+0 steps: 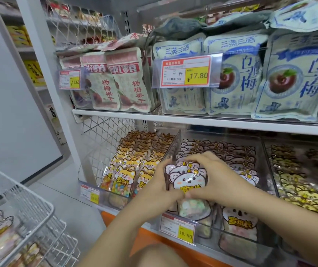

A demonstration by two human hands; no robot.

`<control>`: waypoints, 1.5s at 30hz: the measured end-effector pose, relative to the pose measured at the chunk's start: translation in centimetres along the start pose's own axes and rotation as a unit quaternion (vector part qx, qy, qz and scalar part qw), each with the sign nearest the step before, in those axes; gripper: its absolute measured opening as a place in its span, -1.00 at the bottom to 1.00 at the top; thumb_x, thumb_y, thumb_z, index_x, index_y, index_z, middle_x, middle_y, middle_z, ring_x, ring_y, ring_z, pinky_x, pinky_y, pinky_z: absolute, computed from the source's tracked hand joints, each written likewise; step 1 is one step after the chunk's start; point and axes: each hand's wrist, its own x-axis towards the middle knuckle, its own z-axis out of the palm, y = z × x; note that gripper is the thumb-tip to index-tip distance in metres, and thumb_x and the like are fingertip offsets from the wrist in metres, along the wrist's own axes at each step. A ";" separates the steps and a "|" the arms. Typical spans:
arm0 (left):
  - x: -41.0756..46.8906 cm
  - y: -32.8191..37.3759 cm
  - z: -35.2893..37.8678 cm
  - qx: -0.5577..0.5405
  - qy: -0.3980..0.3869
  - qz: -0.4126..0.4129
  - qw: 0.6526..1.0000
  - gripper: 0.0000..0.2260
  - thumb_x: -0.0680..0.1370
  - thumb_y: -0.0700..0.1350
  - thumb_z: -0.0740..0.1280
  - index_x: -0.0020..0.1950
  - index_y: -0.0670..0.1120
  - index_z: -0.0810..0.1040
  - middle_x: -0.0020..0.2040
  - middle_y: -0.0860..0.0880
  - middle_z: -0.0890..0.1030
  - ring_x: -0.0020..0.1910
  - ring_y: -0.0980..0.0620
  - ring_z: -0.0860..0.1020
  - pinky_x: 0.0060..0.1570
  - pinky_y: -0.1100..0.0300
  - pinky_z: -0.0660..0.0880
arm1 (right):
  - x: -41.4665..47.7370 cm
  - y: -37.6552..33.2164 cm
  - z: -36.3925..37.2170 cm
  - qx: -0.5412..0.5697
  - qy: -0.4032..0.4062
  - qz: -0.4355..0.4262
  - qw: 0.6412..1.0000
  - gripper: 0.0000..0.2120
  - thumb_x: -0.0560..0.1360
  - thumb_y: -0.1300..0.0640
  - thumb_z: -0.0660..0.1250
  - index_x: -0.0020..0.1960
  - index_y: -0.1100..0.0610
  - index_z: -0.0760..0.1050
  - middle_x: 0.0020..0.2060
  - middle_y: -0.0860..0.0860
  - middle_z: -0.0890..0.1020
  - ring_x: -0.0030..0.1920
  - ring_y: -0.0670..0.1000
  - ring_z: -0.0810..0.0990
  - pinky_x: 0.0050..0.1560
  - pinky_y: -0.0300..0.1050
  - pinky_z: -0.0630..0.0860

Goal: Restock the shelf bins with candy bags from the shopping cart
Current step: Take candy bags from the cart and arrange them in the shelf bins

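Currently, both hands grasp one candy bag (pixel 188 181) at the front of the middle bin (pixel 172 149) on the lower shelf (pixel 148 235). The left hand (pixel 157 183) grips the bag's left edge with curled fingers. The right hand (pixel 218 175) wraps over the top right corner and the right edge. Both thumbs press on the printed face.

Orientation: the bag stands upright, its long axis near vertical and its printed face toward the camera. Its clear lower end, filled with coloured candies, points down into the front row of the bin. Whether that end already rests on the bin floor cannot be determined.

Key relation: the open slot lies directly below and slightly behind the bag, between the bin's front wall and the rows of matching bags stacked behind. Neither hand is nearer; the bag sits centred between them. The likely next move is a straight downward push.

The shopping cart (pixel 38 210) stands well apart at lower left and holds further bags.
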 end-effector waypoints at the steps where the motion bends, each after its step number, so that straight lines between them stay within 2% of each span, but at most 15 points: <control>1: 0.1 0.2 -0.1 -0.014 -0.005 -0.017 1.000 -0.35 0.54 -0.17 0.36 0.46 0.24 0.11 0.15 0.18 0.55 -0.01 0.32 0.54 -0.18 0.40 0.43 | -0.1 -0.1 0.0 -0.010 -0.003 -0.001 1.000 -0.16 0.26 -0.20 0.58 0.46 -0.22 0.29 0.24 -0.16 0.34 0.27 -0.13 0.39 0.26 -0.22 0.37; 3: 0.3 0.8 0.1 -0.034 -0.016 -0.050 0.998 -0.36 0.58 -0.24 0.28 0.53 0.12 0.05 0.23 0.07 0.53 -0.02 0.17 0.55 -0.32 0.40 0.43 | -0.3 -0.3 0.5 -0.037 -0.031 0.021 0.999 -0.13 0.31 -0.20 0.56 0.52 -0.13 0.25 0.34 -0.10 0.33 0.34 -0.08 0.36 0.28 -0.22 0.35; 6: 0.6 1.5 0.6 0.021 -0.031 -0.099 0.994 -0.32 0.65 -0.22 0.19 0.60 -0.02 -0.19 0.04 -0.09 0.55 -0.21 0.03 0.59 -0.50 0.33 0.36 | 0.2 -0.1 1.5 -0.044 -0.060 0.069 0.995 -0.11 0.35 -0.19 0.55 0.55 0.01 0.24 0.42 -0.01 0.32 0.42 -0.01 0.34 0.34 -0.15 0.35; 8: 0.6 1.3 1.2 0.104 -0.035 -0.113 0.987 -0.23 0.64 -0.18 0.20 0.59 -0.03 -0.34 0.21 -0.21 0.55 0.02 -0.11 0.61 -0.09 0.14 0.55 | 0.7 -0.1 1.9 -0.047 -0.063 0.078 0.994 -0.10 0.34 -0.17 0.55 0.54 0.05 0.25 0.41 0.03 0.34 0.40 0.02 0.36 0.33 -0.14 0.37; 10: 0.4 1.0 1.8 0.161 -0.004 -0.084 0.983 -0.19 0.61 -0.17 0.25 0.60 -0.05 -0.34 0.54 -0.21 0.25 0.43 -0.17 0.38 0.35 -0.04 0.40 | 0.8 0.0 2.3 -0.042 -0.061 0.082 0.994 -0.08 0.33 -0.17 0.55 0.55 0.05 0.23 0.41 0.05 0.33 0.40 0.04 0.37 0.33 -0.14 0.38; 12: -0.2 1.3 2.0 0.200 0.036 -0.032 0.979 -0.18 0.62 -0.19 0.25 0.61 -0.05 -0.33 0.62 -0.07 -0.01 0.54 -0.11 0.22 0.40 0.04 0.30 | 0.6 0.3 3.0 -0.028 -0.059 0.094 0.993 -0.07 0.32 -0.20 0.55 0.55 0.06 0.23 0.40 0.05 0.35 0.38 0.04 0.39 0.31 -0.14 0.39; 15: -0.2 1.7 1.1 0.293 0.064 0.070 0.951 -0.17 0.57 -0.28 0.27 0.63 0.04 -0.22 0.61 0.06 -0.08 0.51 -0.08 0.26 0.27 0.08 0.38 | 0.5 0.1 4.5 -0.076 -0.050 0.095 0.991 -0.16 0.31 -0.28 0.49 0.42 0.09 0.28 0.30 0.06 0.42 0.25 0.10 0.50 0.14 -0.02 0.51; 18: 0.3 1.9 0.1 0.351 -0.055 0.094 0.930 -0.18 0.54 -0.28 0.30 0.64 0.09 -0.10 0.62 0.09 -0.02 0.58 -0.01 0.10 0.41 0.11 0.25 | 0.2 -0.9 6.0 -0.162 -0.058 0.065 0.983 -0.25 0.42 -0.21 0.41 0.42 0.13 0.20 0.29 0.07 0.40 0.19 0.15 0.54 -0.08 -0.06 0.39; 23: 0.9 1.9 0.2 0.500 -0.105 0.065 0.858 -0.22 0.59 -0.15 0.33 0.64 -0.03 -0.10 0.53 -0.12 0.19 0.51 -0.17 0.23 0.42 0.01 0.26 | 1.4 0.4 0.7 -0.041 -0.269 0.019 0.962 -0.32 0.50 -0.30 0.32 0.43 0.11 0.34 0.09 -0.01 0.60 0.04 -0.03 0.59 0.09 -0.07 0.54; 25: 0.9 2.1 0.1 0.544 -0.094 0.080 0.830 -0.33 0.60 -0.07 0.33 0.62 0.01 0.05 0.47 -0.11 0.28 0.49 -0.16 0.27 0.50 -0.10 0.13 | 2.5 1.2 -1.7 0.013 -0.265 0.044 0.963 -0.56 0.58 -0.18 0.27 0.26 0.13 0.52 0.00 0.08 0.66 -0.03 0.08 0.63 0.13 0.16 0.58; 27: 0.8 1.9 -0.1 0.574 -0.079 0.099 0.809 -0.42 0.62 0.04 0.29 0.59 0.10 0.14 0.45 -0.08 0.31 0.49 -0.12 0.27 0.50 -0.33 -0.20 | 3.8 1.8 -2.3 0.046 -0.202 0.078 0.975 -0.75 0.65 0.08 0.23 0.21 0.16 0.58 -0.08 0.11 0.68 -0.18 0.02 0.61 0.06 0.14 0.60; 31: 0.4 0.6 -0.3 0.571 -0.061 0.127 0.809 -0.51 0.65 0.08 0.24 0.54 0.18 0.16 0.46 -0.05 0.32 0.42 -0.12 0.39 0.45 -0.36 -0.30 | 6.1 0.8 0.5 -0.132 -0.183 0.033 0.974 -0.75 0.61 0.15 0.29 0.24 0.19 0.59 0.03 0.06 0.67 -0.06 0.01 0.60 -0.04 -0.08 0.54; 34: 0.0 0.1 -1.0 0.561 -0.058 0.140 0.814 -0.48 0.65 0.10 0.23 0.56 0.23 0.08 0.49 -0.03 0.33 0.44 -0.10 0.39 0.51 -0.29 -0.24 | 7.7 0.1 2.9 -0.217 -0.208 0.030 0.953 -0.78 0.53 0.04 0.42 0.00 0.21 0.57 -0.14 0.11 0.58 -0.15 0.10 0.52 -0.17 -0.07 0.44; 38: -0.5 -0.2 -1.3 0.555 -0.049 0.158 0.815 -0.50 0.64 0.15 0.20 0.55 0.21 0.13 0.42 0.00 0.41 0.38 -0.07 0.45 0.49 -0.24 -0.29 | 8.8 -0.9 3.9 -0.254 -0.256 0.038 0.932 -0.62 0.49 -0.01 0.46 0.19 0.22 0.56 0.01 0.10 0.60 0.01 0.12 0.58 0.00 -0.06 0.54; 45: 0.8 -0.6 -0.9 0.556 -0.036 0.180 0.811 -0.40 0.54 0.26 0.30 0.46 -0.01 0.27 0.45 -0.06 0.30 0.44 -0.14 0.37 0.43 -0.26 -0.41 | 8.7 -0.3 4.0 -0.242 -0.185 -0.011 0.952 -0.91 0.45 0.20 0.36 -0.05 0.17 0.56 -0.17 0.09 0.59 -0.15 0.14 0.56 -0.20 -0.03 0.50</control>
